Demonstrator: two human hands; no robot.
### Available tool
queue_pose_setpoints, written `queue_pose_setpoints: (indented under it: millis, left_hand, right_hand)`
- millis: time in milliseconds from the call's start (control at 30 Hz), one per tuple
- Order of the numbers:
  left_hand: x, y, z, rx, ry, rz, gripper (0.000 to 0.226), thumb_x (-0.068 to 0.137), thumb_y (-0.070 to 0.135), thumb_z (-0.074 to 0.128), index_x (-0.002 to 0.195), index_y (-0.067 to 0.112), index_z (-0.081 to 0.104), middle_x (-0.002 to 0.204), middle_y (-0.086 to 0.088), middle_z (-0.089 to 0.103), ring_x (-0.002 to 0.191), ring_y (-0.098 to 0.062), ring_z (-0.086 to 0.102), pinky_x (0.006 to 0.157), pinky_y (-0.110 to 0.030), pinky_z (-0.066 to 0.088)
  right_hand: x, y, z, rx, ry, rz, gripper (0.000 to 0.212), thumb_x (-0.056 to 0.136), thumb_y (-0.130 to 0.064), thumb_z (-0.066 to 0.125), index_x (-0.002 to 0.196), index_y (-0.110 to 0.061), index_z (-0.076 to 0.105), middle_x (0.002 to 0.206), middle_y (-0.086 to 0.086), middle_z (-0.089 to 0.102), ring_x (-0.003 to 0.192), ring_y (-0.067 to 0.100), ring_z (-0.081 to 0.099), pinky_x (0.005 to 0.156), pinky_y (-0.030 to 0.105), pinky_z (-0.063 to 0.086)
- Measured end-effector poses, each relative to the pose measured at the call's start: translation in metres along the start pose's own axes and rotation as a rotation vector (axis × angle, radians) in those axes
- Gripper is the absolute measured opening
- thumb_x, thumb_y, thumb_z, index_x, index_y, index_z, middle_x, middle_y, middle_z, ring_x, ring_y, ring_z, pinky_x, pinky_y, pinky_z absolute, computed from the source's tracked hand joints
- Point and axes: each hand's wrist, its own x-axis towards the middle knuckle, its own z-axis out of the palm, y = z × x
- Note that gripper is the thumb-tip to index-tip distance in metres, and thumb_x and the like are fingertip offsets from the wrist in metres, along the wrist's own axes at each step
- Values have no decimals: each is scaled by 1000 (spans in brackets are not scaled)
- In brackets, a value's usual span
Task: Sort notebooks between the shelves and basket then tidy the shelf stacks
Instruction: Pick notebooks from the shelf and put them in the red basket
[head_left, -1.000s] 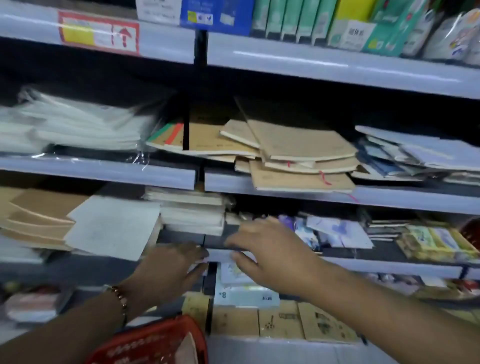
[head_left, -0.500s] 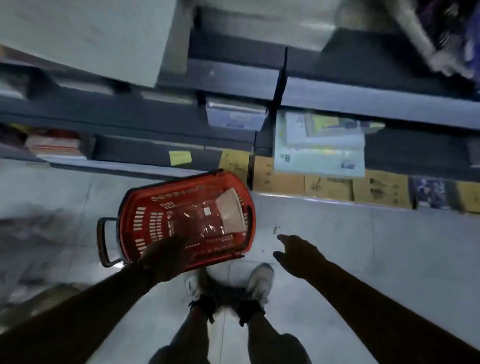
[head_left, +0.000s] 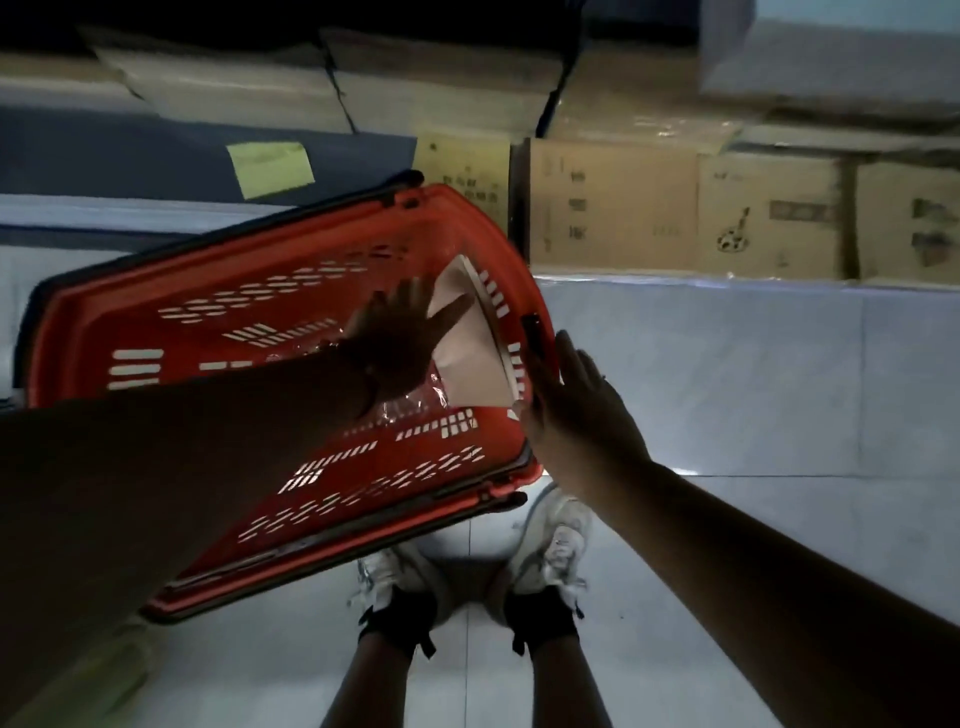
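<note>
- Head view, looking straight down: a pale notebook (head_left: 470, 343) leans against the inside of the right end wall of a red basket (head_left: 218, 291), at about 3 o'clock within the basket.
- Clear plastic wrapping (head_left: 415, 402) lies crumpled on the basket floor just below the notebook, toward 6 o'clock from it.
- Left hand (head_left: 402, 343) reaches into the basket with its fingers spread and straight; the fingertips overlap the notebook's left edge, though whether they touch it cannot be told. It holds nothing.
- Right hand (head_left: 576, 405) is outside the basket at the right end wall, fingers straight and close together, the palm against or just beside the rim near a black handle mount; contact is not clear.
- Basket stands on a pale tiled floor (head_left: 753, 395), tilted in the view, with its black handles folded down along the long sides.
- White sneakers (head_left: 550, 551) with dark socks are at 6 o'clock from the basket, just beside its near corner.
- Brown cardboard boxes (head_left: 691, 208) line the bottom of the shelving at 1 to 2 o'clock.
- Yellow note (head_left: 271, 169) is stuck on the dark shelf base at 11 o'clock.
</note>
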Motion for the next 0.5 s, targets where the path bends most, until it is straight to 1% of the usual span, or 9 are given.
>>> queue_pose_setpoints:
  millis: [67,133,167,233,300,333,400,467,500]
  left_hand:
    - [11,11,2,81,102,84,70,101,17,42,157,30,2,163,-24,-1,149,-46,9,118,-59,23]
    - [19,21,12,90,121,148,60,104,22,35,158,23,8,163,-24,-1,150,-45,6,119,-59,17]
    - [22,23,19,91,155,162,55,104,23,31,157,21,15,163,-24,2,150,-45,7,119,-60,18]
    - [27,23,24,67,256,157,44,104,24,30,147,16,37,159,-29,19,146,-50,17,113,-63,26]
    - [32,24,19,39,312,160,34,103,24,38,131,10,51,147,-31,39,140,-52,30,109,-64,32]
    - [35,22,15,46,337,168,30,101,25,45,126,10,55,142,-30,44,138,-51,34,108,-65,33]
    - [37,21,4,128,311,190,30,95,27,56,121,13,60,137,-25,51,136,-49,39,110,-63,34]
    - [32,19,3,212,312,231,30,89,28,65,116,15,65,127,-18,62,130,-42,49,109,-57,38]
    - [30,14,9,207,325,253,31,84,27,72,112,16,67,120,-13,67,123,-38,55,107,-54,41]
  right_hand:
    - [8,3,11,24,80,-9,78,98,-39,52,158,-31,3,162,15,16,143,37,34,106,53,45]
    - [5,3,23,59,77,2,80,97,-42,53,157,-33,1,165,13,9,145,37,32,106,50,46]
    - [3,5,26,75,84,12,80,97,-42,52,157,-34,0,165,12,7,145,36,33,104,49,48]
    - [3,8,31,127,106,-7,79,97,-43,49,157,-35,-2,166,11,3,144,35,35,100,48,52]
    - [3,9,32,170,114,-21,78,97,-46,44,156,-39,-6,166,8,0,143,33,37,97,47,54]
    - [4,11,35,173,122,-30,77,97,-48,42,155,-41,-8,166,7,-3,143,32,38,96,46,55]
    - [4,9,36,192,116,-32,76,96,-50,40,155,-43,-9,166,5,-5,142,31,39,95,44,56]
    - [5,11,39,214,132,-10,76,97,-49,42,155,-44,-7,166,4,-6,143,30,37,95,44,56]
    - [4,10,38,218,127,-1,74,97,-49,41,155,-44,-6,166,3,-6,144,30,35,96,45,55]
